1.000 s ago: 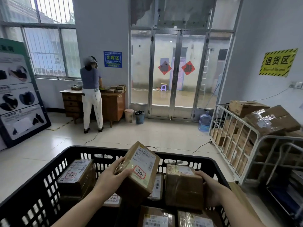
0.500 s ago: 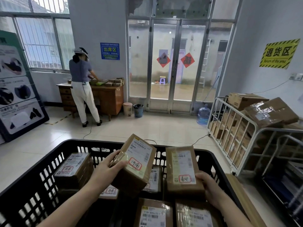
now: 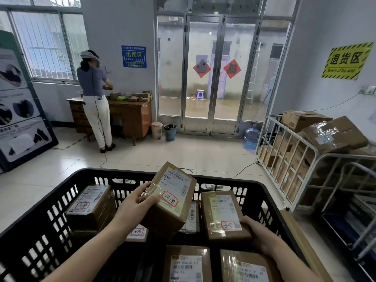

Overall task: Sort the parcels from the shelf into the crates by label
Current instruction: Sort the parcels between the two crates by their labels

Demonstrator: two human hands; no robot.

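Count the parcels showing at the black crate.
7: left-hand parcel, right-hand parcel, left stack's top parcel, two half-covered parcels, two near parcels. More probably lie hidden underneath.

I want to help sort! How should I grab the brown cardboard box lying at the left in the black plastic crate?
Come from above and pinch the brown cardboard box by its two long side walls: it lies flat, label up, with nothing on top.

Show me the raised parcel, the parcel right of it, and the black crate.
Raised parcel (image 3: 176,188), head view, centre of its white label.
Right parcel (image 3: 222,212), head view, centre of its white label.
Black crate (image 3: 122,172), head view, far rim.
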